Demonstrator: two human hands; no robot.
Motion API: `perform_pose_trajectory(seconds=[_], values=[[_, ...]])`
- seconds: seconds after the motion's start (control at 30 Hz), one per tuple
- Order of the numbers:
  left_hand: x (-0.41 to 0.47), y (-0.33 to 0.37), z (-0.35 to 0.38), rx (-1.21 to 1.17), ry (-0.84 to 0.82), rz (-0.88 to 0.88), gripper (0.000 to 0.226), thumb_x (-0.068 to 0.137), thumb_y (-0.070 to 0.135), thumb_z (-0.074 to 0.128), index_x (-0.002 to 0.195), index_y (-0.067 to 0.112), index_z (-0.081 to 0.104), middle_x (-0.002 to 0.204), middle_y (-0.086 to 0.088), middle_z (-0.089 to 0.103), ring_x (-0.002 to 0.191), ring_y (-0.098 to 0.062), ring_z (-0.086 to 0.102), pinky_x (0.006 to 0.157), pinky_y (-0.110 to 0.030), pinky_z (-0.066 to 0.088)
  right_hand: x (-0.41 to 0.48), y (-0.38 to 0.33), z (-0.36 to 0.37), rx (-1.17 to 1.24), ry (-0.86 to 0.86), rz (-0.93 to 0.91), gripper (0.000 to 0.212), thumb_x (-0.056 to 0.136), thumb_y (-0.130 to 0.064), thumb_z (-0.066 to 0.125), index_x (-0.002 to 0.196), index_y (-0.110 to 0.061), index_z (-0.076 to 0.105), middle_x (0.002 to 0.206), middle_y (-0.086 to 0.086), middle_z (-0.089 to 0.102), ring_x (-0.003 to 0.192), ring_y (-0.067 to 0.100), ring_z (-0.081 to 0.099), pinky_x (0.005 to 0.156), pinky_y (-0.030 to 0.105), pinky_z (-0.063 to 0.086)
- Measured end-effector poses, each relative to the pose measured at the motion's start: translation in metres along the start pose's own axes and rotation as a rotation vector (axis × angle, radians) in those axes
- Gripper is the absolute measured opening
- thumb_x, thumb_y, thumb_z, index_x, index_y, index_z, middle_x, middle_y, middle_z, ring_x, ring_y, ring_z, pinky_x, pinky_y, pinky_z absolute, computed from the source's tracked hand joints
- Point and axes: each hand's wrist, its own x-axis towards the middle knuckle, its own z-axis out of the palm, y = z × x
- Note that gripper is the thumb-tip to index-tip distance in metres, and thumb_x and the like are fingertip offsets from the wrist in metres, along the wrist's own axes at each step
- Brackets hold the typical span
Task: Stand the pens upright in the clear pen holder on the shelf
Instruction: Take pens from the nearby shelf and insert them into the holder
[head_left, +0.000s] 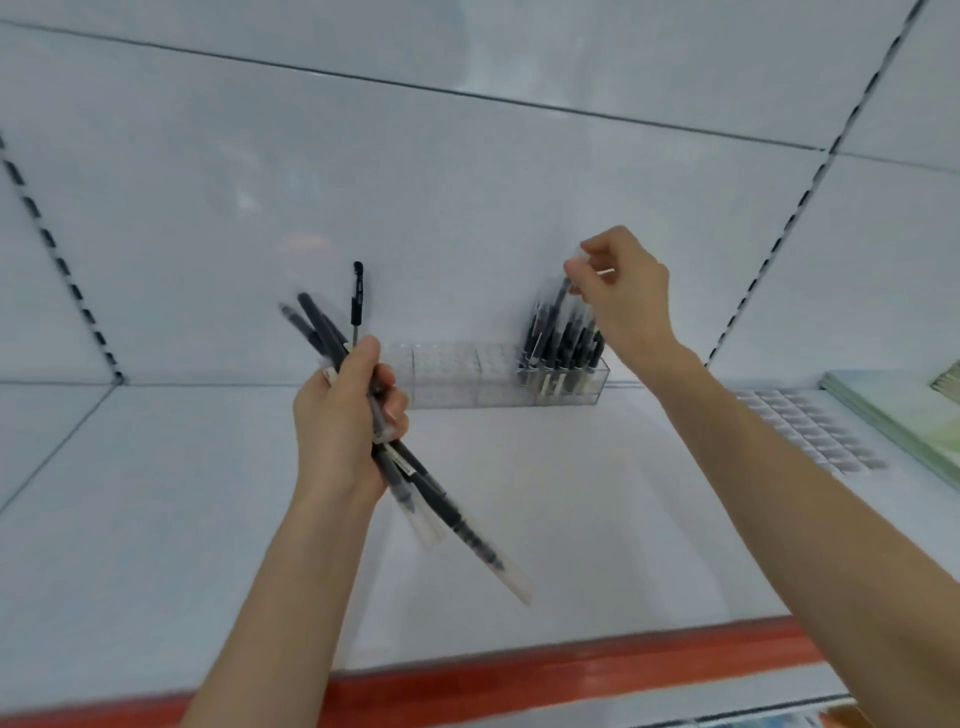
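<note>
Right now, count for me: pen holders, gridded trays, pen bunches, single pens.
clear pen holder: 1
gridded tray: 1
pen bunches: 2, standing bunch in the holder, held bunch in left hand
single pen, pinched by right hand: 1
Total: 5

I see a white shelf (571, 519) w/ a red strip (571, 670) along its front edge. Behind it is a white back panel (415, 208) w/ thin dark seams and soft glare up top. Slotted left upright (62, 265), slotted right upright (779, 244). Far right on the shelf: clear grid tray (810, 431), pale green stack (893, 415) just beside it.
</note>
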Motion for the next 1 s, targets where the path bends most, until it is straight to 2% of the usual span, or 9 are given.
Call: perform_pose_trajectory(seconds=[0.13, 0.27, 0.57, 0.63, 0.73, 0.77, 0.83, 0.93, 1.0], values=[[-0.009, -0.016, 0.017, -0.018, 0.051, 0.029, 0.029, 0.093, 0.014, 0.05, 0.065, 0.014, 0.043, 0.047, 0.006, 0.048, 0.032, -0.005, 0.036, 0.033, -0.011, 0.021, 0.011, 0.01, -0.006, -0.019, -0.127, -0.061, 0.011, 0.086, -0.013, 0.058, 0.094, -0.006, 0.055, 0.083, 0.015, 0.064, 0.075, 0.028, 0.064, 0.075, 0.035, 0.053], [-0.015, -0.024, 0.024, -0.021, 0.099, 0.059, 0.028, 0.093, 0.014, 0.051, 0.066, 0.013, 0.044, 0.047, 0.006, 0.048, 0.032, -0.005, 0.036, 0.033, -0.012, 0.02, 0.016, 0.018, -0.002, -0.119, -0.208, -0.148, 0.012, 0.086, -0.013, 0.059, 0.092, -0.003, 0.059, 0.082, 0.004, 0.059, 0.076, 0.016, 0.054, 0.07, 0.021, 0.043], [-0.012, -0.016, 0.029, -0.041, 0.141, 0.118, 0.028, 0.093, 0.012, 0.051, 0.067, 0.013, 0.041, 0.049, 0.005, 0.047, 0.032, -0.005, 0.036, 0.033, -0.012, 0.019, 0.018, 0.036, 0.008, -0.447, -0.237, -0.331, 0.02, 0.088, -0.012, 0.055, 0.085, 0.005, 0.065, 0.089, 0.021, 0.061, 0.09, 0.033, 0.052, 0.075, 0.028, 0.035], [-0.009, -0.015, 0.03, -0.086, 0.17, 0.13, 0.028, 0.092, 0.012, 0.052, 0.067, 0.013, 0.04, 0.05, 0.005, 0.047, 0.033, -0.006, 0.036, 0.033, -0.013, 0.02, 0.014, 0.032, 0.001, -0.406, -0.22, -0.35, 0.021, 0.088, -0.011, 0.055, 0.091, 0.007, 0.067, 0.097, 0.025, 0.064, 0.096, 0.036, 0.054, 0.083, 0.027, 0.035], [-0.004, -0.012, 0.031, -0.155, 0.223, 0.17, 0.026, 0.091, 0.013, 0.053, 0.068, 0.014, 0.041, 0.048, 0.006, 0.048, 0.033, -0.006, 0.037, 0.034, -0.014, 0.023, -0.007, 0.01, -0.015, -0.123, -0.136, -0.214, 0.017, 0.089, -0.017, 0.056, 0.096, -0.007, 0.067, 0.101, 0.005, 0.066, 0.095, 0.014, 0.057, 0.084, 0.017, 0.04], [-0.003, -0.011, 0.031, -0.168, 0.243, 0.185, 0.026, 0.091, 0.013, 0.053, 0.067, 0.014, 0.041, 0.047, 0.006, 0.048, 0.034, -0.006, 0.037, 0.034, -0.014, 0.023, -0.019, 0.002, -0.021, -0.014, -0.184, -0.125, 0.014, 0.089, -0.02, 0.056, 0.089, -0.012, 0.066, 0.094, 0.0, 0.067, 0.087, 0.008, 0.058, 0.08, 0.017, 0.043], [0.0, -0.009, 0.033, -0.188, 0.28, 0.216, 0.028, 0.091, 0.014, 0.052, 0.065, 0.014, 0.042, 0.045, 0.007, 0.047, 0.034, -0.006, 0.037, 0.035, -0.015, 0.023, -0.044, -0.012, -0.032, 0.085, -0.43, 0.027, 0.022, 0.089, -0.027, 0.055, 0.081, -0.008, 0.065, 0.082, 0.004, 0.07, 0.074, 0.008, 0.06, 0.077, 0.025, 0.049], [0.005, -0.006, 0.033, -0.226, 0.322, 0.272, 0.031, 0.091, 0.015, 0.051, 0.062, 0.013, 0.04, 0.044, 0.008, 0.046, 0.035, -0.007, 0.038, 0.036, -0.016, 0.024, -0.079, -0.02, -0.038, 0.145, -0.875, 0.215, 0.018, 0.088, -0.033, 0.055, 0.091, -0.018, 0.065, 0.083, 0.001, 0.073, 0.075, 0.01, 0.068, 0.073, 0.028, 0.054], [0.009, -0.006, 0.032, -0.236, 0.337, 0.294, 0.03, 0.09, 0.014, 0.051, 0.064, 0.013, 0.038, 0.047, 0.007, 0.046, 0.036, -0.008, 0.038, 0.036, -0.017, 0.024, -0.09, -0.018, -0.035, 0.193, -0.935, 0.243, 0.008, 0.086, -0.025, 0.059, 0.088, -0.02, 0.065, 0.076, -0.001, 0.073, 0.07, 0.011, 0.068, 0.067, 0.023, 0.055]])
